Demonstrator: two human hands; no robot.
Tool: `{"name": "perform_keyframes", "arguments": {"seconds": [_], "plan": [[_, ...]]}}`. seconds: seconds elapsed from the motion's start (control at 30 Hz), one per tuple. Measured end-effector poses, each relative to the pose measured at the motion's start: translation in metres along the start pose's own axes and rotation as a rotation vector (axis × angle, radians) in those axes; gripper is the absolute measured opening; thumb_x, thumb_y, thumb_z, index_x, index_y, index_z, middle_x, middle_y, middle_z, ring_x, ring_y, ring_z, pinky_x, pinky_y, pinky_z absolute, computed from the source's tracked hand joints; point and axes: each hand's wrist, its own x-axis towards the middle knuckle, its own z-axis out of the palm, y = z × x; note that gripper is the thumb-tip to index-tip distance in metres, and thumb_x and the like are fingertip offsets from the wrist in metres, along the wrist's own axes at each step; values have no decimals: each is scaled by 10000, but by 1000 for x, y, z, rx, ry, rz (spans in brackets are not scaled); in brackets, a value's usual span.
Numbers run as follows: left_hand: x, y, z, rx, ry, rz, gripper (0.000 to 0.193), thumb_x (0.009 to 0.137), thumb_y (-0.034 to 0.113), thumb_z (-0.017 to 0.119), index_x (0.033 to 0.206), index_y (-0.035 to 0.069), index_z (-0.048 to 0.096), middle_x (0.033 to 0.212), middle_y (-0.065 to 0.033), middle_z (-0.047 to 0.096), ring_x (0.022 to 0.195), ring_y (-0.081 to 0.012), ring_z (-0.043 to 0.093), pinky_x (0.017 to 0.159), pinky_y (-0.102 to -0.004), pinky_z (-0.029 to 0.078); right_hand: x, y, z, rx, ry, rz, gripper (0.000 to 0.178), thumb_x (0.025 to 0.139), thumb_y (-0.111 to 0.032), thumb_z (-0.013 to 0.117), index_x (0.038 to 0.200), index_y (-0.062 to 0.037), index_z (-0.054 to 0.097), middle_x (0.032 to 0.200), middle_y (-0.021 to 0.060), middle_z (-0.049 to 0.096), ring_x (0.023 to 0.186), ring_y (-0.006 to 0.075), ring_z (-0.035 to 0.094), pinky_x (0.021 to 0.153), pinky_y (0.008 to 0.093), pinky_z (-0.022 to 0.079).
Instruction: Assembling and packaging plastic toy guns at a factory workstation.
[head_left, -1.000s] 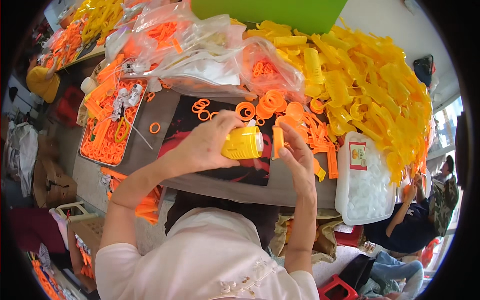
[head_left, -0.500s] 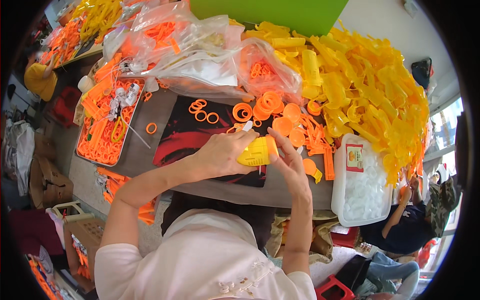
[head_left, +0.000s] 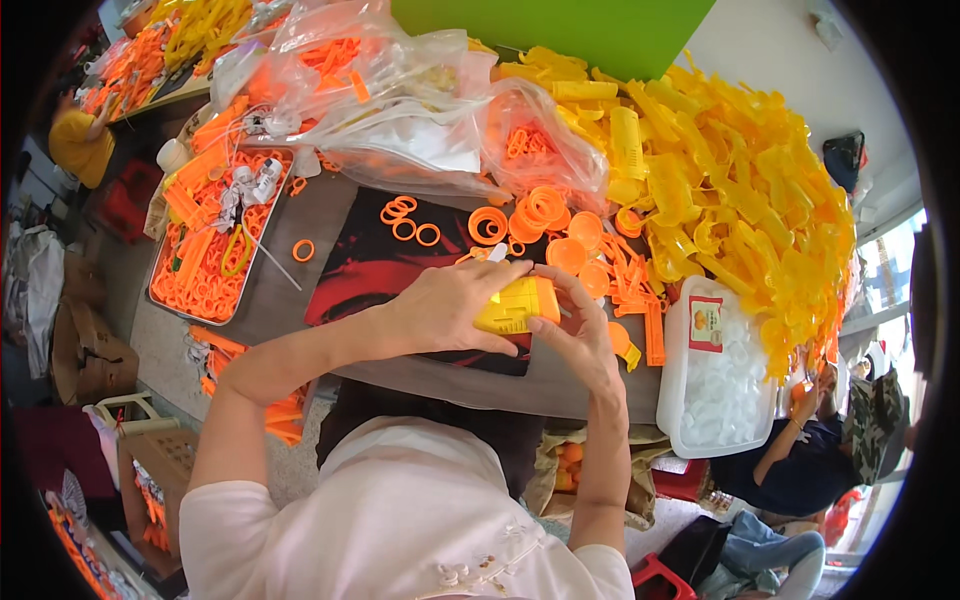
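Here we are at the grey table, and the yellow tube is up in both hands, held over the black-and-red mat near its right-hand side. Its long axis runs crosswise, left to right, with the capped end tipped a touch upward in the view. That end, wearing the orange cap, points to the person's right; the other end disappears into the left palm.

The left hand is wrapped round the tube, fingers over the top, thumb underneath. The right hand has its fingers bent about the cap, the thumb pressing against it from the near side, a firm pinch from the look of it.

Over to the labels! A red-edged sticker sits on the white tub to the right, showing a picture of round orange shapes (the lettering is too small to make out from up here). The tube's near side shows little grooves and raised marks, nothing that reads as writing. Just beyond the hands lie orange discs, with a great yellow heap behind the tub.
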Motion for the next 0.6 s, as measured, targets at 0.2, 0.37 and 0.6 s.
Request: {"name": "perform_keyframes", "arguments": {"seconds": [0.2,0.37,0.6], "plan": [[-15,-15,7,-285,242,-28,280,809,128,756,1050,35,647,1068,-118,665,1006,-248,633,864,-345,515,1,2,0,45,27,39,604,838,-47,721,1378,-19,454,1236,90,571,1152,167,545,987,315,454],[-26,-6,24,-292,404,-48,187,821,67,727,988,22,658,1025,-101,676,955,-240,642,844,-338,516,-3,3,11,-26,61,-44,595,840,-15,704,1376,-6,446,1245,89,558,1149,167,543,986,307,451],[-14,4,4,-108,305,-3,447,768,242,785,1121,25,617,1008,-125,676,959,-291,648,799,-375,525,-6,-3,14,-74,35,-44,605,825,-36,723,1368,-5,460,1277,90,536,1170,159,527,996,329,448]]}}
